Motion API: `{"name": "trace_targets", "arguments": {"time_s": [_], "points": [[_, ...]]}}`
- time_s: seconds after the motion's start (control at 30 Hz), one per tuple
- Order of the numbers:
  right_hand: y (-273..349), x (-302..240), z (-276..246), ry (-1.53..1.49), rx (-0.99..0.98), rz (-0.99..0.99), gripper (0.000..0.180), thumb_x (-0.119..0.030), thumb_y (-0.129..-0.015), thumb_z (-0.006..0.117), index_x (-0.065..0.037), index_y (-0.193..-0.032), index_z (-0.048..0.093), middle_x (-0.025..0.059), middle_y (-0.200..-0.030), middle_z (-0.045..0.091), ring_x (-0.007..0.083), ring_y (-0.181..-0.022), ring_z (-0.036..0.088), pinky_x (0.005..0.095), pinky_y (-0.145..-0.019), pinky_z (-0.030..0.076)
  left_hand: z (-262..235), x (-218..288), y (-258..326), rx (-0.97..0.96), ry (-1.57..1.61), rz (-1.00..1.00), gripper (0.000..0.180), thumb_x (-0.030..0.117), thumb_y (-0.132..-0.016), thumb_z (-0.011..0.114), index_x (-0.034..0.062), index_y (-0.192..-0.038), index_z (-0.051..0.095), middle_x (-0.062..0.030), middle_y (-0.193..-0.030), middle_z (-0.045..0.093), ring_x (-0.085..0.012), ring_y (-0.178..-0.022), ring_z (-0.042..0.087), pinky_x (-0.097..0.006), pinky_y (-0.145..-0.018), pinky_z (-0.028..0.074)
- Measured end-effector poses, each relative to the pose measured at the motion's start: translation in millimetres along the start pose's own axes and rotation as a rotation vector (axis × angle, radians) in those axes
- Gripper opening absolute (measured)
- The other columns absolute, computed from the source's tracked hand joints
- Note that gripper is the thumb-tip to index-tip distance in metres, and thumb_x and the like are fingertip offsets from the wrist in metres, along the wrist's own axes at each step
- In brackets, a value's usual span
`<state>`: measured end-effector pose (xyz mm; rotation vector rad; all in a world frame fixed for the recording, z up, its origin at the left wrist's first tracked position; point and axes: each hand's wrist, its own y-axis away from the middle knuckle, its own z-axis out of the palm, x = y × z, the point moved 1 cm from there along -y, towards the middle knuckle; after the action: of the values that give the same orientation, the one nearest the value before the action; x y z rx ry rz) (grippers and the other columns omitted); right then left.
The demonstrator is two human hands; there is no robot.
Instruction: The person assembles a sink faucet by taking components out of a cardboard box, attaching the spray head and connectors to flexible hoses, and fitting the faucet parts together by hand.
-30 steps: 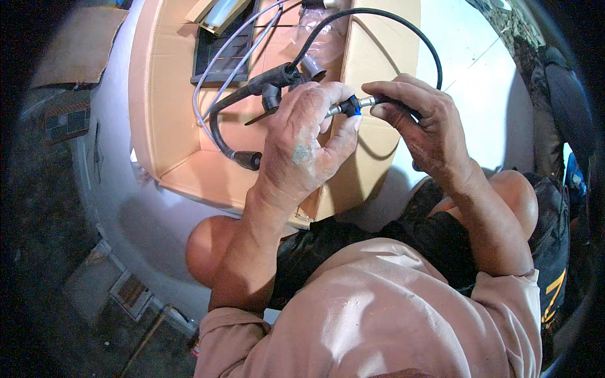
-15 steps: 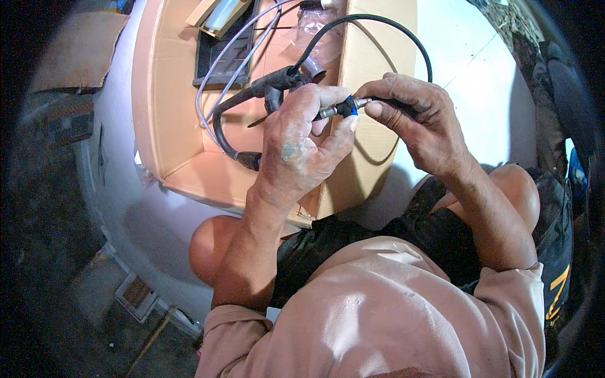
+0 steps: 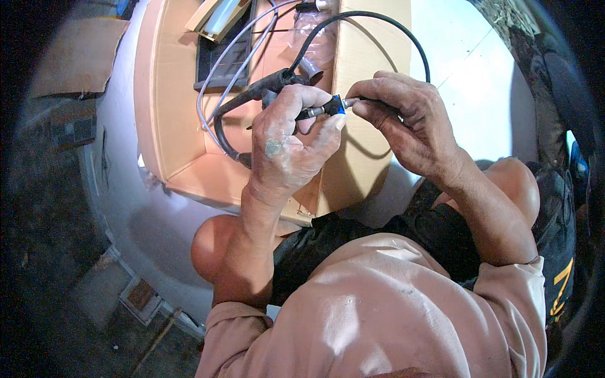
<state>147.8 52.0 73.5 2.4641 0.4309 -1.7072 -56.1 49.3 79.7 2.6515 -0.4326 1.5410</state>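
Pinching at the upper centre of the frame, between thumb and forefinger of the left hand (image 3: 283, 140), a small black-and-blue connector (image 3: 336, 106), and with the right hand (image 3: 413, 123) a slim silver metal end (image 3: 351, 103) meeting its right side. Facing, farther off, an open tan cardboard box (image 3: 169, 113), with a thick black hose (image 3: 255, 92) over it and, toward the top edge, crinkled clear plastic (image 3: 324, 47) inside.

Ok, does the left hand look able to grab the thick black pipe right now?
Probably not without letting go: the left hand pinches a small black-and-blue connector. The thick black pipe itself looks close, its bend uncovered to the hand's left.
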Motion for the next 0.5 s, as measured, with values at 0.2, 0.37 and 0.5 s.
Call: {"name": "trace_targets", "arguments": {"time_s": [0.2, 0.37, 0.5], "points": [[3.9, -1.6, -1.0, 0.053, 0.018, -0.035, 0.013, -0.014, -0.089, 0.07, -0.004, -0.097, 0.071, 0.0167, -0.085, 0.068, 0.0344, -0.08, 0.068, 0.0394, -0.07, 0.053, 0.4, 2.8, 1.8, -0.016, 0.02, -0.01, 0.017, 0.008, -0.083, 0.075, 0.0051, -0.096, 0.065, 0.002, -0.077, 0.061, -0.0031, -0.061, 0.047, -0.021, -0.054, 0.042], [6.1, -3.7, -6.1, 0.289, -0.005, -0.107, 0.016, -0.015, -0.093, 0.068, -0.002, -0.101, 0.071, 0.0106, -0.089, 0.072, 0.0223, -0.079, 0.069, 0.0342, -0.072, 0.052, -3.5, 4.0, 4.6, -0.004, 0.072, -0.041, 0.017, 0.006, -0.084, 0.074, 0.0041, -0.097, 0.064, 0.0051, -0.076, 0.057, -0.0001, -0.062, 0.044, -0.018, -0.054, 0.039], [4.9, 5.9, -12.8, -0.355, 0.097, 0.169, 0.024, -0.02, -0.099, 0.065, 0.003, -0.102, 0.071, 0.0019, -0.089, 0.07, 0.0079, -0.087, 0.06, 0.027, -0.081, 0.05, -26.4, -11.0, 4.0, 0.128, 0.257, -0.091, 0.02, 0.008, -0.088, 0.075, 0.0032, -0.103, 0.064, 0.005, -0.078, 0.059, -0.0007, -0.066, 0.048, -0.017, -0.058, 0.042]]}}
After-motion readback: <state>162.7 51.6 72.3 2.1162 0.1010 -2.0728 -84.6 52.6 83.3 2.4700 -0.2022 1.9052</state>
